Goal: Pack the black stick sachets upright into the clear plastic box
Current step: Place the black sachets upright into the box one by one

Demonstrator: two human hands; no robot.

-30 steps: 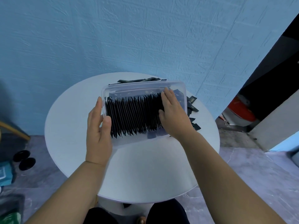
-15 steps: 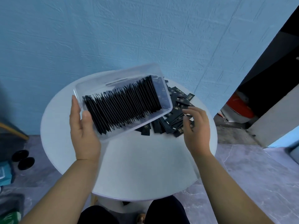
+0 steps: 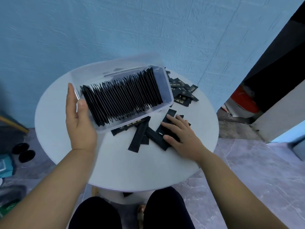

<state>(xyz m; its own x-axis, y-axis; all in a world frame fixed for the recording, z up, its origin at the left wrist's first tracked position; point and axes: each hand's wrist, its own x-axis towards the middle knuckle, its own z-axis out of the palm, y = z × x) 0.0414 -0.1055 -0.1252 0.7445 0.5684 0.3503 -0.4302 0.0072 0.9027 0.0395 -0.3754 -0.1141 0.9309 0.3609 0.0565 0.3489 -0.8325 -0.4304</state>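
The clear plastic box (image 3: 167,90) hides part of the loose sachets (image 3: 140,136) lying flat near the desk's (image 3: 132,169) right edge. My left hand (image 3: 79,123) grips the box's left end. The box is tilted, with its long axis running left to far right. Inside, the packed sachets (image 3: 122,98) stand on edge in one row along that axis. My right hand (image 3: 179,134) rests with spread fingers on the loose sachets.

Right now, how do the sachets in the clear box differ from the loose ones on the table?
The boxed sachets stand on edge in one tight row; the loose sachets lie flat, overlapping. The left hand holds the clear box with the boxed sachets; the right hand rests on the loose sachets. Both are black sticks.
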